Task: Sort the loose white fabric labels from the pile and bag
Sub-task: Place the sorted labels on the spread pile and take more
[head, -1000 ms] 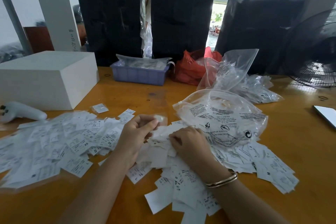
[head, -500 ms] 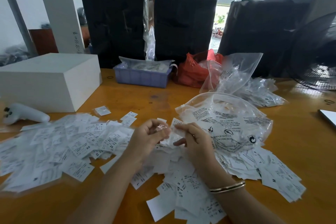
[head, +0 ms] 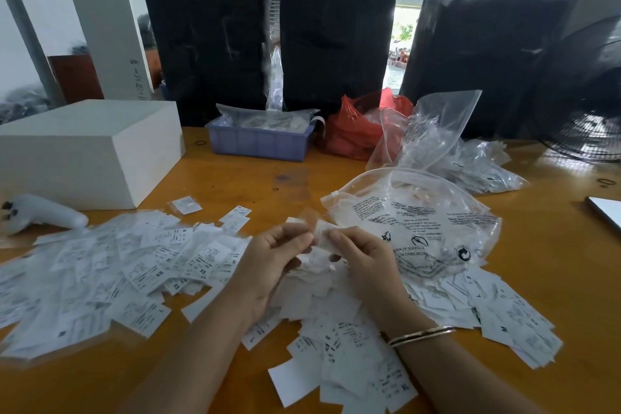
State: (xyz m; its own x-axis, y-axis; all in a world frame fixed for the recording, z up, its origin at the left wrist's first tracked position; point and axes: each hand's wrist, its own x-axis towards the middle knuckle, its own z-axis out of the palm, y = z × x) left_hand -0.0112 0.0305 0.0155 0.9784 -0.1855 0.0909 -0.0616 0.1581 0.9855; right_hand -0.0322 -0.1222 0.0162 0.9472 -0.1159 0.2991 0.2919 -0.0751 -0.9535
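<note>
White fabric labels lie in a wide spread point(head: 111, 276) on the left of the wooden table and in a loose pile point(head: 356, 346) under and in front of my hands. My left hand point(head: 272, 265) and my right hand point(head: 366, 262) meet above the pile and together pinch a few white labels point(head: 321, 239) between fingertips and thumbs. A clear printed plastic bag point(head: 416, 222) with labels inside lies just right of my right hand. More labels point(head: 504, 309) trail from under that bag.
A white box point(head: 90, 151) and a white handheld tool point(head: 40, 213) sit at the left. Behind are a blue tray point(head: 258, 141), a red bag point(head: 356, 131), clear bags point(head: 470, 158), black bundles and a fan point(head: 591, 104). A white flat object point(head: 605, 208) lies at the right edge.
My right hand lifted off the pile and joined my left hand in front of me. Both now pinch labels held slightly above the pile.
</note>
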